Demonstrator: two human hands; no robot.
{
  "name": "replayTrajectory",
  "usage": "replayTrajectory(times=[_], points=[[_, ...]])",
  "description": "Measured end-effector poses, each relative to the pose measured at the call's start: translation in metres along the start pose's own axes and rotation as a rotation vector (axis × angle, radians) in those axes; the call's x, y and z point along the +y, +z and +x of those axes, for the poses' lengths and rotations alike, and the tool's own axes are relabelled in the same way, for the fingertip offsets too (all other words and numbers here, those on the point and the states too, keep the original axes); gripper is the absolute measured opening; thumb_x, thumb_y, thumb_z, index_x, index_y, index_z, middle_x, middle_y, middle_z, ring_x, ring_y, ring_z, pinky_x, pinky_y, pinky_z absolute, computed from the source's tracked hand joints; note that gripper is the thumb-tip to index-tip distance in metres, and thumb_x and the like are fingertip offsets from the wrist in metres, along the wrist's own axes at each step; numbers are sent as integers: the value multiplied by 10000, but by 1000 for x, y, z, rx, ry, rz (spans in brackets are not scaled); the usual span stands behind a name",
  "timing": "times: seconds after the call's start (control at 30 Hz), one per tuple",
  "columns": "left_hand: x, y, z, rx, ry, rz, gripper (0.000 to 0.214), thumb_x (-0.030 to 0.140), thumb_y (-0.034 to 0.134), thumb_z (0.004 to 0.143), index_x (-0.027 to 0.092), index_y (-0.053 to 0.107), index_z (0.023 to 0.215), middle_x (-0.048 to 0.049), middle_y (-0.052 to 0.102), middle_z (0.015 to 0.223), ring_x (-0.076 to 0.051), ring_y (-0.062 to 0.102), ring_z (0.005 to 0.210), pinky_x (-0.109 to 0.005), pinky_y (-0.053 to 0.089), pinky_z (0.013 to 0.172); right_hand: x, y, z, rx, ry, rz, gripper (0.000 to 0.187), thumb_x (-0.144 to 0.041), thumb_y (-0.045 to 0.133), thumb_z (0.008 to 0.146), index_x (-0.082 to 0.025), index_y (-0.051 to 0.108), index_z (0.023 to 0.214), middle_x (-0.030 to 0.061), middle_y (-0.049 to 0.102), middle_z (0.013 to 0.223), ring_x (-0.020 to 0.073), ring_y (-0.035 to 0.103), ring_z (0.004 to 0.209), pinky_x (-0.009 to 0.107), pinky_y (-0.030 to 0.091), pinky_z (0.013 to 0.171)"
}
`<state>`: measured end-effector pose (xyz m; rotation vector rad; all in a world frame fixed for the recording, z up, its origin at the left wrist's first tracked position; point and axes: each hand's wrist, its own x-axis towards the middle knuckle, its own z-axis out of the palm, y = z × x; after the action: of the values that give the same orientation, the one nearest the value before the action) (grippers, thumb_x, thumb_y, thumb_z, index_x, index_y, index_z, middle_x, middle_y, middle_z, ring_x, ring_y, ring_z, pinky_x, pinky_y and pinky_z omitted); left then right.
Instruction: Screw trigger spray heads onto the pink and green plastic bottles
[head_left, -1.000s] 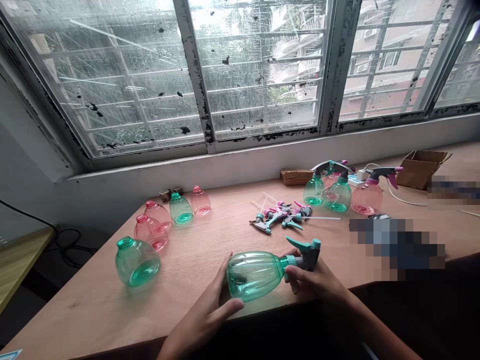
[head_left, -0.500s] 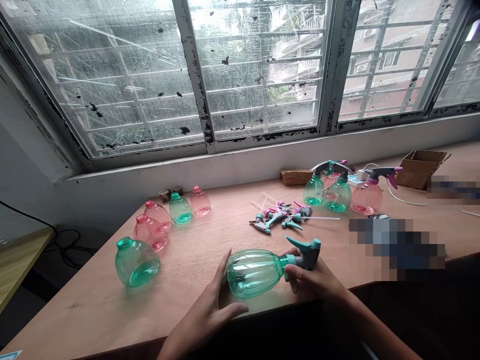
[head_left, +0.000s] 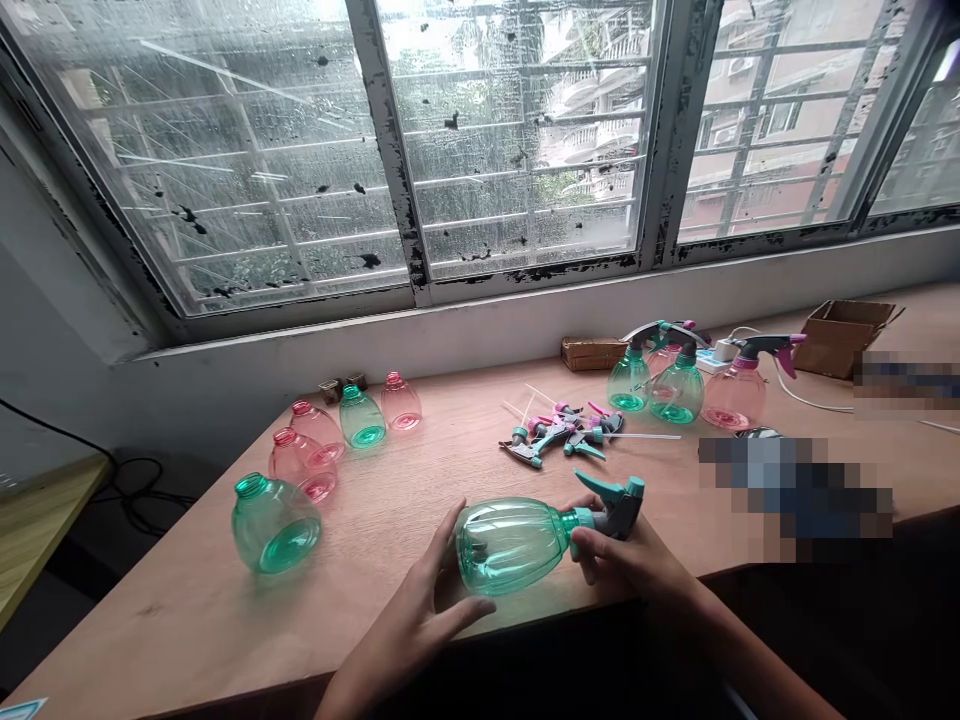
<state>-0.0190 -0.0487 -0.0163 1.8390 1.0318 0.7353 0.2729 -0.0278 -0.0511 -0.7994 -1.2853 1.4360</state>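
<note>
A clear green spray bottle [head_left: 514, 545] lies on its side near the front edge of the wooden table [head_left: 420, 480]. My left hand [head_left: 424, 620] cups the bottle's base, fingers and thumb wrapped around it. My right hand [head_left: 626, 560] is closed on the bottle's neck, right by the grey and teal trigger head [head_left: 615, 500] fitted on it. The trigger points away from me.
Several open pink and green bottles [head_left: 300, 465] stand at the left. A heap of loose trigger heads [head_left: 562, 430] lies in the middle. Three finished spray bottles [head_left: 679, 385] stand at the back right, near a cardboard box [head_left: 840, 335] and a white cable.
The bottle has shifted very slightly to the right in my hands. Both hands keep their hold.
</note>
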Motion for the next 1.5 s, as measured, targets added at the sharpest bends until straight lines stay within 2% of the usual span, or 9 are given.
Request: replayTrajectory(times=[0.2,0.3,0.4,0.5,0.67,0.8,1.03,1.3,1.5], points=[[-2,1,-2,-14,-37,-45,1044,273,728,866,341,-25,1585,-44,150,1673,-314,143,1527,-550,92,1252,3,-1,0,2,0,4,418,-458,809,786,-163,636,1027,14,687,678,139,603,482,282,472,511],[-4,1,-1,-19,-57,-188,1081,285,726,861,331,-79,1580,-68,177,1666,-333,239,1500,-549,206,1234,3,-1,-2,-18,-11,13,407,-433,800,808,-161,628,1057,21,696,699,134,611,495,270,464,514],[-3,0,0,-39,-68,-206,983,286,734,862,334,76,1590,-50,197,1662,-345,280,1484,-518,291,1216,3,-2,-3,-28,-20,27,385,-412,790,829,-164,621,1071,14,694,703,122,611,509,259,472,527],[-1,1,0,-28,-45,-117,924,274,748,858,320,176,1582,-40,257,1645,-329,221,1506,-499,218,1246,3,-2,-2,-30,-24,33,387,-416,794,824,-167,618,1063,11,694,700,119,610,510,253,473,525],[-2,6,0,-56,1,-240,972,244,676,912,387,-20,1575,-29,198,1663,-288,302,1483,-487,266,1227,5,-4,-1,-16,-22,23,407,-427,799,813,-167,620,1069,18,699,703,130,614,504,258,464,510],[-1,6,-2,-108,-26,-274,1009,255,689,910,375,-62,1573,-42,240,1651,-291,281,1491,-491,250,1230,5,-3,-1,-3,-20,28,393,-426,798,811,-166,630,1052,14,691,696,137,609,498,279,482,516],[5,-1,-2,-83,-29,-126,824,379,644,954,320,124,1590,-36,236,1653,-305,189,1518,-485,174,1256,7,-5,0,-15,-29,21,380,-421,787,830,-172,631,1071,14,693,696,140,619,505,276,474,522],[-5,3,-2,-59,-6,-69,986,210,671,896,361,-20,1583,-14,145,1675,-287,220,1512,-500,160,1256,6,-3,-1,-4,-34,27,381,-427,795,819,-176,635,1057,3,682,684,131,608,494,270,471,516],[-1,-1,-3,-59,-13,-43,882,407,660,929,297,94,1595,-55,187,1665,-323,170,1520,-522,143,1254,4,-2,-1,-2,-24,30,392,-424,805,809,-170,627,1049,5,685,680,136,607,493,276,478,517]])
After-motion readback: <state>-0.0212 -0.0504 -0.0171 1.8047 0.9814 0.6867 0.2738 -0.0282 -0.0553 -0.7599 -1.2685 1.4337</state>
